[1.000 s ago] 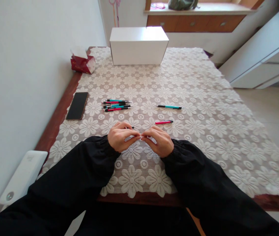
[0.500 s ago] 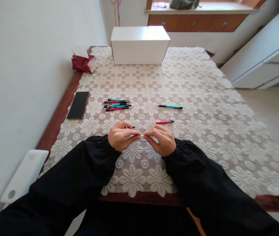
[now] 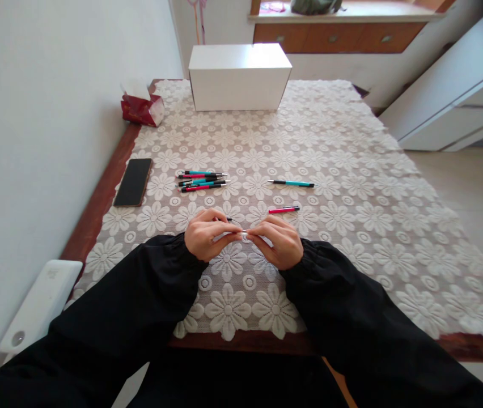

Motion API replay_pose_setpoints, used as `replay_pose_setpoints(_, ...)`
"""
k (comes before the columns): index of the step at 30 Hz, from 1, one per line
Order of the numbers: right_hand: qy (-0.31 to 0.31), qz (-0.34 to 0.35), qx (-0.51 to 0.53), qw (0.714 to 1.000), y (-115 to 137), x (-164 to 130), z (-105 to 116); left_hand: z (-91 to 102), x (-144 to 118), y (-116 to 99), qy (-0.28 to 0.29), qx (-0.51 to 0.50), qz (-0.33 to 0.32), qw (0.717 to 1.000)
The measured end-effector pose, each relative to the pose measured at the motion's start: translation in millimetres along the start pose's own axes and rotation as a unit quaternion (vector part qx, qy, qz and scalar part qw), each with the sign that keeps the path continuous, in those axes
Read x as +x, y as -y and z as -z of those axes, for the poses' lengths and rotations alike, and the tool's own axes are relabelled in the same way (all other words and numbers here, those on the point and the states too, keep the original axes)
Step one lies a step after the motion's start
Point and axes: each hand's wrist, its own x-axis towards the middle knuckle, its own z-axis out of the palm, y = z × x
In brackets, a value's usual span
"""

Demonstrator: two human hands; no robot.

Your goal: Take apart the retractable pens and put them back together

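My left hand [image 3: 205,235] and my right hand [image 3: 279,241] meet tip to tip above the lace tablecloth, each in a closed pinch. Between the fingertips shows a short, thin, pale piece [image 3: 244,232], too small to name; the fingers cover its ends. Just behind my left hand, a dark-tipped pen part [image 3: 228,219] pokes out, mostly hidden. Beyond my right hand lies a pink pen barrel with a black clip [image 3: 284,209]. Farther back is a teal and black pen [image 3: 293,183]. Several teal, pink and black pens [image 3: 203,181] lie bunched together on the left.
A dark phone [image 3: 133,182] lies near the table's left edge. Behind it stands a red tissue pack [image 3: 142,109] by the wall. At the far end sits a white box [image 3: 240,89]. Below the left edge is a white object with a round knob [image 3: 46,300]. Lace tablecloth [image 3: 352,226] covers the table.
The whole view has shifted very slightly, so things appear a little farther left. Both hands keep their pinch, with hardly any visible movement.
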Motion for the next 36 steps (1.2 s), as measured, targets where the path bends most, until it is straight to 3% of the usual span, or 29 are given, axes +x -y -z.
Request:
replay_pose_setpoints(6,-0.001,-0.005,0.005,1.0,0.8,0.6,0.8,0.1,-2.2,1.5,0.008,-0.009,0.032,0.999)
replay_pose_setpoints(16,-0.025,-0.009,-0.009,1.0,-0.7,-0.5,-0.6,-1.9,-1.9,1.5,0.002,-0.02,0.031,0.999)
replay_pose_setpoints(36,-0.007,-0.002,0.005,1.0,-1.2,0.6,-0.8,-1.5,-0.2,0.9,0.018,-0.009,0.021,1.0)
